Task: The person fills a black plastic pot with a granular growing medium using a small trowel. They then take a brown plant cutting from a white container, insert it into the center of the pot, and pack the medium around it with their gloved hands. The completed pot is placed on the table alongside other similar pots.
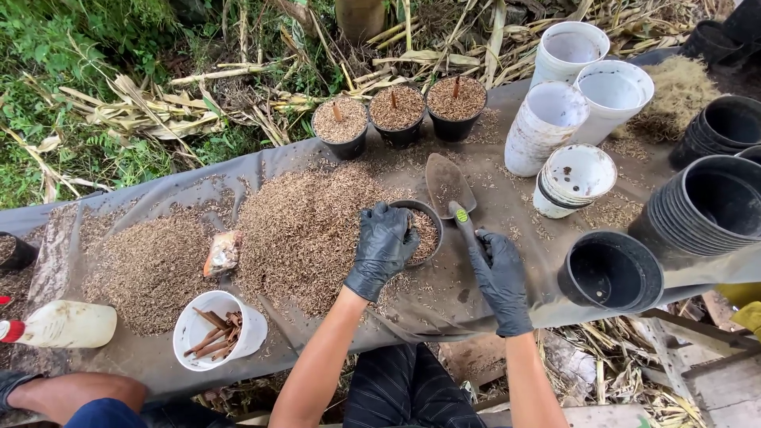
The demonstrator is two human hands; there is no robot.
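Three pots (396,115) filled at top; left hand (384,247) clamps a half-filled pot (424,230), right hand (499,279) grips the trowel (450,187); empties (610,273) wait right.

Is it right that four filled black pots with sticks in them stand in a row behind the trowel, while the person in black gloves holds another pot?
Not quite. The head view shows three filled black pots with sticks in a row behind the trowel, not four. The rest holds: the gloved left hand holds another pot, and the right hand grips the trowel's handle.
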